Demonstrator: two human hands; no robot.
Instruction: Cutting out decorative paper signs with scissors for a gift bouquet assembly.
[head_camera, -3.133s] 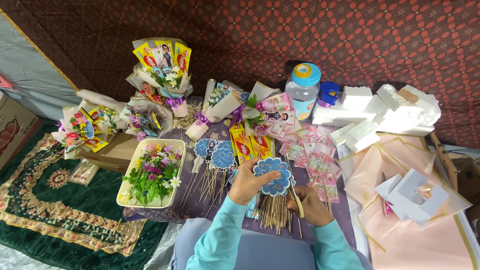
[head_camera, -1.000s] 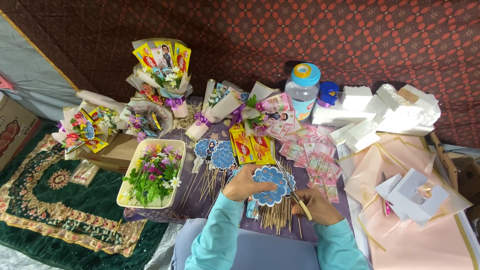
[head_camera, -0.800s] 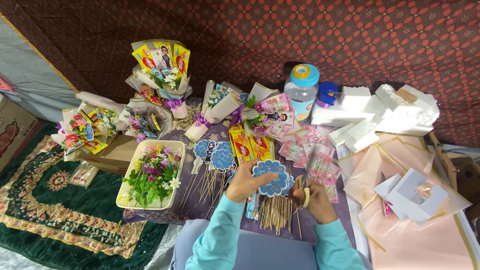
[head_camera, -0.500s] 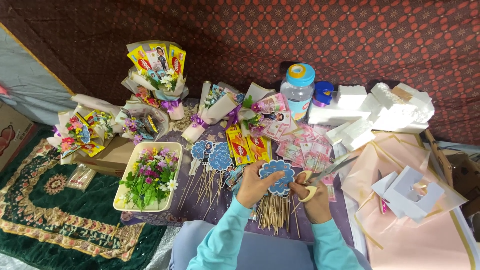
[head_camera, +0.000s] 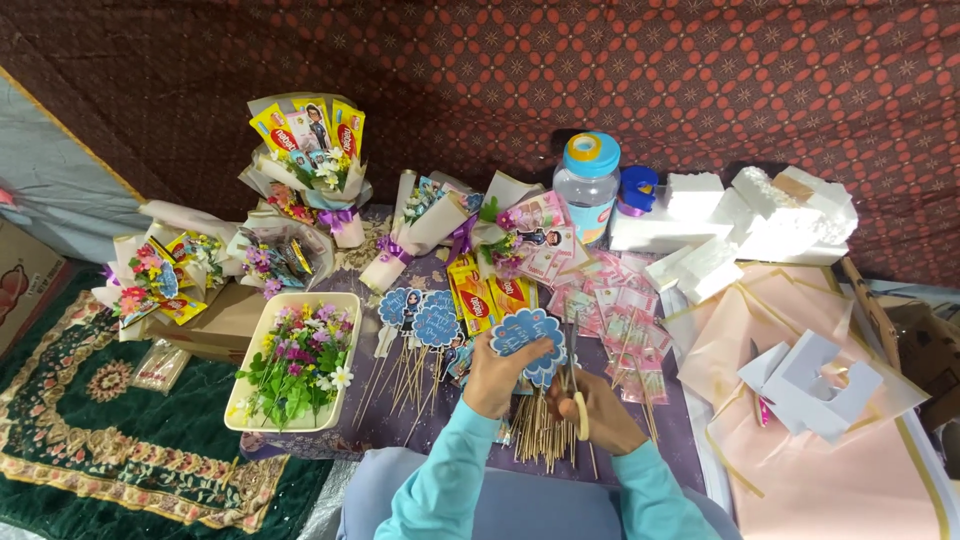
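From the head camera, the left hand is holding a blue flower-shaped paper topper, its fingers clamped on the topper's lower edge, just left of the frame's centre. The right hand is resting at about five o'clock from it, fingers closed around a thin pale stick, above a pile of wooden skewers lying on the purple tabletop.

Yellow snack packets are lying flat at eleven o'clock from the topper, and more yellow packets are standing in a wrapped bouquet at the upper left. Pink printed slips are spreading out at two o'clock.

A cream rectangular tray at nine o'clock is holding small artificial flowers. A clear plastic jar with a blue and yellow lid is standing at twelve o'clock, beside white foam blocks.

Compared with half a second ago, the right hand is sitting lower over the skewers, and the topper is staying in the left hand.
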